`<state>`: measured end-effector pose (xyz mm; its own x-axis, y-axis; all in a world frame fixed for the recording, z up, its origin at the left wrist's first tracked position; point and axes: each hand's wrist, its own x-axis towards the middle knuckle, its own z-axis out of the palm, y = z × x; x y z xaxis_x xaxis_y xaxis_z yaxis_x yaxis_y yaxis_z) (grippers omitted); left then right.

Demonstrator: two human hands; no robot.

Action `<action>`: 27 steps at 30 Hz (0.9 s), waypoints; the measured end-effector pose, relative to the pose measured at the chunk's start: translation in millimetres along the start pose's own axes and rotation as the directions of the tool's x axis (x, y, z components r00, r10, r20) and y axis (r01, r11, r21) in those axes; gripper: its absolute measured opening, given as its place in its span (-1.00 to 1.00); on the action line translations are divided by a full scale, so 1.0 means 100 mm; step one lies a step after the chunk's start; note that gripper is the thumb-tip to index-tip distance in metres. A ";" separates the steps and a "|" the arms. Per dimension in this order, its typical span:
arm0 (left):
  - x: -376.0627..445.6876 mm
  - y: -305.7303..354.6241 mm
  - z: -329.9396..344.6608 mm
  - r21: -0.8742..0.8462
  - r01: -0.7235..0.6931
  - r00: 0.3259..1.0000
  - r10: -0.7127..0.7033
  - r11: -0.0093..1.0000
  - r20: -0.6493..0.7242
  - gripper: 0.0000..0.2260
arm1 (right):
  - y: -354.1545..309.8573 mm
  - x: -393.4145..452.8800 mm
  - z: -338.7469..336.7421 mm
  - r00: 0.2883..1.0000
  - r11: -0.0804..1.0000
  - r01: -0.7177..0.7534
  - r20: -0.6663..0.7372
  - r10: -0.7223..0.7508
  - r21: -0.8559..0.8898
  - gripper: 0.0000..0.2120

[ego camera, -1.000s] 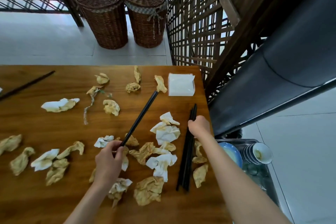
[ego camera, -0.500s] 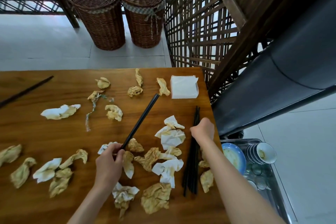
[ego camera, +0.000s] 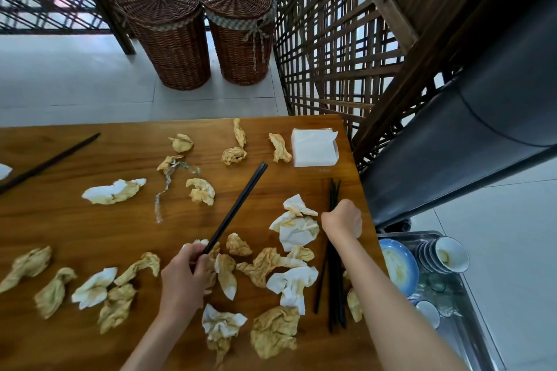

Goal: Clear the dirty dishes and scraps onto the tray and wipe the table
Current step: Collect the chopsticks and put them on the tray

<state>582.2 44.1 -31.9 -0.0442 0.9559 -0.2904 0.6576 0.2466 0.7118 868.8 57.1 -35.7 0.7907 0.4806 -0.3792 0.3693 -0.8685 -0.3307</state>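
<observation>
Several crumpled, stained napkins lie scattered over the wooden table. My left hand grips a pair of black chopsticks by the near end; they slant up and to the right. My right hand grips a bundle of black chopsticks near the table's right edge, with their lower ends on the table. A metal tray beside the table at lower right holds a blue plate and stacked small bowls.
A stack of clean white napkins sits at the table's far right corner. Another dark chopstick pair lies at far left. Two wicker baskets stand on the floor beyond, a wooden lattice screen to the right.
My left hand has closed round the near end of the slanted chopsticks. My right hand keeps its hold on the bundle. The view has tilted a little.
</observation>
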 end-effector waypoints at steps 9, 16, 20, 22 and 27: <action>-0.01 -0.14 -0.09 0.027 -0.040 0.999 0.040 0.999 -0.011 -0.83 | 0.00 -0.04 0.05 0.997 0.998 0.030 0.071 -0.026 -0.049 -0.88; -0.08 -0.24 -0.17 0.039 -0.033 0.999 0.034 0.999 -0.033 -0.85 | 0.02 -0.05 0.04 0.999 0.997 0.037 0.002 -0.037 -0.068 -0.89; -0.16 -0.28 -0.20 0.037 -0.008 0.999 0.009 0.999 -0.035 -0.88 | 0.06 -0.02 0.02 0.999 0.999 0.042 0.013 -0.043 0.012 -0.90; -0.21 -0.27 -0.21 0.035 0.005 0.999 -0.003 0.999 -0.041 -0.89 | 0.08 -0.02 0.03 0.999 0.997 0.048 0.023 -0.050 0.057 -0.87; -0.35 -0.26 -0.22 0.043 0.029 0.998 -0.026 0.999 -0.061 -0.89 | 0.14 0.00 0.03 0.992 0.993 0.061 0.106 -0.072 0.097 -0.81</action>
<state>550.3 7.6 -26.2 -0.1073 0.9571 -0.2693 0.6876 0.2671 0.6752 872.6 45.2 -43.3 0.7063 0.5516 -0.4437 0.3678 -0.8215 -0.4358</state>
